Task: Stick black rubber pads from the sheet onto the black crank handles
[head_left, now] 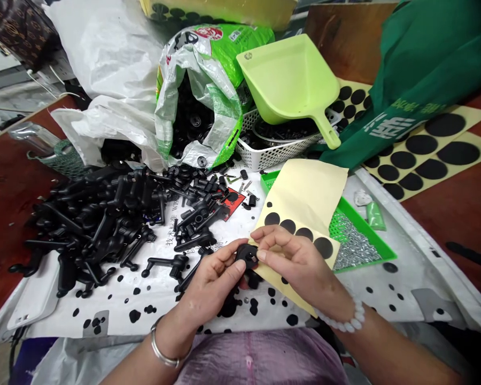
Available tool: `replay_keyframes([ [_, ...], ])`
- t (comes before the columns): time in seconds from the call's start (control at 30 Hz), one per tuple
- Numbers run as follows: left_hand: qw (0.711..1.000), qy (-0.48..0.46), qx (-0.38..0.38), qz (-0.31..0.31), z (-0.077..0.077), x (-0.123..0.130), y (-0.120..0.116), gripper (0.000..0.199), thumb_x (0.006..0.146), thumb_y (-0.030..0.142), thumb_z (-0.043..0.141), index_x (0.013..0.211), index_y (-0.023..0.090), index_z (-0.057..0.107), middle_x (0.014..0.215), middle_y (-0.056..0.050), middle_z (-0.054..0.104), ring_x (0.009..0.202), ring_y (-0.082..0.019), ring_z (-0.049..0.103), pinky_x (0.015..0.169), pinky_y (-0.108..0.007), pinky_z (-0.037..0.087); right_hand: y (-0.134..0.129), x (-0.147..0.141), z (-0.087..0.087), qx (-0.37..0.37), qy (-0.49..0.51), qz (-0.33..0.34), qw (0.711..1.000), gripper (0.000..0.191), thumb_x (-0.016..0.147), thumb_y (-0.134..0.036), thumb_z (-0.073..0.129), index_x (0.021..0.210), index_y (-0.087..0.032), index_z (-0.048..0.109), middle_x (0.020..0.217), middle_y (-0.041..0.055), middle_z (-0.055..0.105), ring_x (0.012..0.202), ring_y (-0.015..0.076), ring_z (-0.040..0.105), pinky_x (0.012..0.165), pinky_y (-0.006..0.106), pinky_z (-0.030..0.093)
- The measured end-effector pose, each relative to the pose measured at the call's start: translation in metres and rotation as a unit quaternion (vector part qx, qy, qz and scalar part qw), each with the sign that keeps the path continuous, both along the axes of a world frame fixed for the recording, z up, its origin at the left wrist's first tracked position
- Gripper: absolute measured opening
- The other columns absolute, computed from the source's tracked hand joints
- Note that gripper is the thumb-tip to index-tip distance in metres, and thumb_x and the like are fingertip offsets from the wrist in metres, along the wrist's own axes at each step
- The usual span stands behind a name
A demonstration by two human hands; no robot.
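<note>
At near centre, in the left hand [214,280], a round black plastic part [246,254], glossy and knobbly in the middle, gripped between thumb and curled fingers. At its right edge, the right hand [296,262], thumb and fingertips drawn together; impossible to tell a pinch from a mere touch. On the wrists, a smooth silver bangle [160,347] to the left, round milky beads [347,323] to the right.

Partly under the right hand, creased cream backing paper [308,192] with matte black discs, lying over a bright green plastic tray [374,230] of tiny shiny metal screws [355,243]. To the left, a jumbled heap of black plastic arms [108,214], rod-like with rounded ends, on a white table cover [412,267] speckled with black blots. Beyond, a crinkly green-and-white printed sack [228,128] of black pieces, and a smooth lime dustpan [292,75] atop a white perforated basket [264,155]. Far right, limp dark green cloth [428,75] with pale lettering.
</note>
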State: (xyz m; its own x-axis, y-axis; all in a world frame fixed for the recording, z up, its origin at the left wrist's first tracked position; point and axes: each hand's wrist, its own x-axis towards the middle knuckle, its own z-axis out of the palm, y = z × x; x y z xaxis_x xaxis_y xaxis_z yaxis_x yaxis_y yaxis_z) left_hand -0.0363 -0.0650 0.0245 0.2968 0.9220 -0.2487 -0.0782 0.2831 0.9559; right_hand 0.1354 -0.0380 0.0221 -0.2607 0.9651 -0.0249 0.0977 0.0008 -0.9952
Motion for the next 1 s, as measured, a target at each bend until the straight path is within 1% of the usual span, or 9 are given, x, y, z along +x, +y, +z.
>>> replay_keyframes([
  [0.13,0.999,0.030,0.013,0.025,-0.002,0.003,-0.001,0.044,0.083,0.031,0.059,0.122,0.012,0.053,0.073,0.000,0.061,0.060,-0.009,0.051,0.058,-0.020,0.045,-0.006,-0.006,-0.008,0.117,-0.075,-0.064,0.988,0.011,0.076,-0.020,0.055,0.067,-0.018,0.059,0.098,0.0087,0.059,0.095,0.0222,0.059,0.083,0.039,0.046],
  [0.27,0.997,0.049,0.038,0.050,-0.008,0.004,-0.004,0.044,0.082,0.029,0.060,0.122,0.013,0.053,0.078,-0.001,0.062,0.064,-0.010,0.053,0.060,-0.021,0.047,-0.011,-0.012,-0.011,0.275,-0.213,-0.120,0.930,0.011,0.080,-0.016,0.051,0.072,-0.016,0.059,0.093,0.0120,0.060,0.096,0.0272,0.057,0.082,0.046,0.043],
  [0.37,0.995,0.056,0.044,0.074,-0.011,0.003,-0.005,0.042,0.081,0.028,0.061,0.121,0.015,0.055,0.079,-0.001,0.063,0.063,-0.010,0.053,0.061,-0.021,0.047,-0.010,-0.011,-0.011,0.312,-0.280,-0.140,0.897,0.011,0.083,-0.022,0.052,0.082,-0.013,0.059,0.095,0.0155,0.060,0.097,0.0305,0.056,0.079,0.047,0.044],
  [0.43,0.994,0.053,0.037,0.089,-0.011,0.002,-0.006,0.042,0.080,0.028,0.063,0.119,0.016,0.056,0.082,-0.002,0.064,0.063,-0.010,0.054,0.060,-0.021,0.048,-0.008,-0.008,-0.009,0.292,-0.290,-0.160,0.897,0.023,0.081,-0.031,0.059,0.094,-0.012,0.057,0.098,0.0164,0.060,0.093,0.0307,0.057,0.077,0.047,0.045],
  [0.5,0.995,0.037,0.033,0.089,-0.010,0.002,-0.005,0.041,0.079,0.029,0.064,0.118,0.016,0.057,0.083,-0.002,0.065,0.063,-0.010,0.055,0.060,-0.021,0.048,-0.006,-0.006,-0.006,0.225,-0.259,-0.153,0.927,0.037,0.076,-0.037,0.065,0.103,-0.013,0.054,0.096,0.0131,0.060,0.082,0.0264,0.058,0.073,0.044,0.048],
  [0.6,0.996,0.000,0.034,0.078,-0.009,0.003,-0.004,0.035,0.081,0.033,0.063,0.112,0.018,0.062,0.084,-0.002,0.066,0.062,-0.010,0.057,0.060,-0.021,0.049,-0.005,-0.009,-0.002,0.068,-0.112,-0.036,0.991,0.023,0.079,-0.037,0.062,0.093,-0.019,0.056,0.079,0.0033,0.061,0.067,0.0177,0.059,0.061,0.031,0.050],
  [0.7,0.995,-0.022,0.007,0.096,-0.010,0.004,-0.003,0.027,0.081,0.034,0.063,0.103,0.019,0.067,0.086,-0.003,0.068,0.058,-0.009,0.056,0.056,-0.020,0.048,-0.004,-0.013,-0.002,-0.031,0.036,0.053,0.997,0.011,0.084,-0.030,0.056,0.081,-0.020,0.055,0.067,-0.0018,0.059,0.061,0.0128,0.059,0.056,0.024,0.048],
  [0.83,0.992,-0.048,-0.043,0.104,-0.014,0.000,-0.003,0.028,0.082,0.035,0.061,0.103,0.017,0.066,0.071,-0.001,0.067,0.053,-0.008,0.055,0.049,-0.017,0.044,-0.005,-0.014,-0.003,-0.058,0.086,0.090,0.991,0.009,0.085,-0.020,0.051,0.090,-0.018,0.058,0.072,-0.0009,0.062,0.064,0.0115,0.060,0.057,0.022,0.049],
  [1.0,0.989,-0.071,-0.030,0.123,-0.013,-0.003,-0.005,0.027,0.085,0.032,0.058,0.106,0.017,0.065,0.083,-0.003,0.067,0.059,-0.009,0.057,0.057,-0.020,0.047,-0.011,-0.020,0.002,0.006,0.003,0.075,0.997,0.025,0.078,-0.012,0.058,0.102,-0.019,0.056,0.077,-0.0007,0.062,0.068,0.0132,0.062,0.065,0.026,0.051],
])
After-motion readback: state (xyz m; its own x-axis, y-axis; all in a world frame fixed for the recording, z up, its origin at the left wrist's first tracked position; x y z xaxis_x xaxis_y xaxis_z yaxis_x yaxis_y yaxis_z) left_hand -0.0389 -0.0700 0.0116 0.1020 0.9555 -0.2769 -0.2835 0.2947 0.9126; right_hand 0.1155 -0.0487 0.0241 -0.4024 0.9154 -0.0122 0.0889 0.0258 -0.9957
